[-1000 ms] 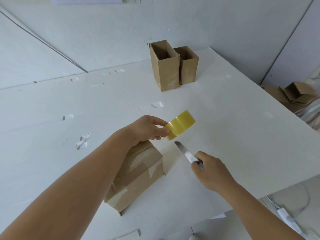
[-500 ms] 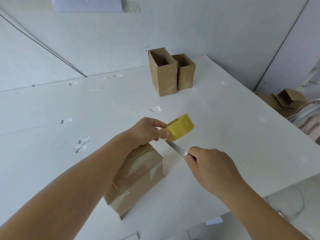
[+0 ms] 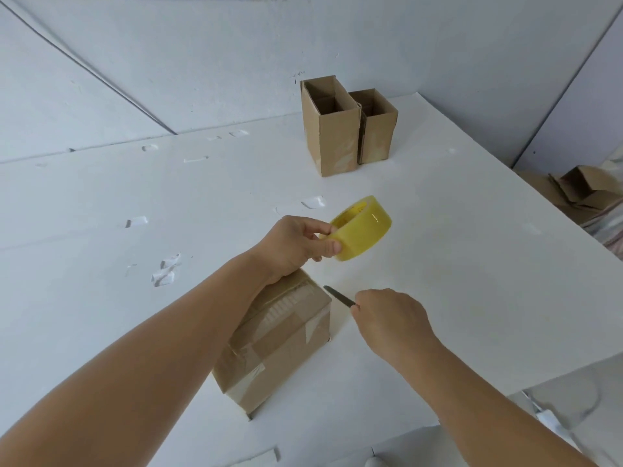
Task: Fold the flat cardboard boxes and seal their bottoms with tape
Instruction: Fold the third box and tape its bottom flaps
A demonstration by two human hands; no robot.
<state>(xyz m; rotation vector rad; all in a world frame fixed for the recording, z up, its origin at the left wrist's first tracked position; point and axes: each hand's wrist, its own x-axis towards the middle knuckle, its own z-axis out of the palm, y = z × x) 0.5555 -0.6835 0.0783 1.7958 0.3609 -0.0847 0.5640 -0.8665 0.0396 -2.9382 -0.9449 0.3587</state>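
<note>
the round yellow roll of plastic tape (image 3: 362, 229) looks glossy and translucent. the brown cardboard box nearest the person (image 3: 279, 342) is matt, with shiny clear tape strips across it. the thin grey blade (image 3: 338, 295) looks like dull metal. the white tabletop (image 3: 438, 264) is matt and smooth.

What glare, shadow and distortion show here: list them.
Head view: soft, even light; a small glare spot on the yellow tape roll held in the left hand; a sheen on the taped box; faint shadows beside the two upright boxes; wide-angle bending of the table edge.
</note>
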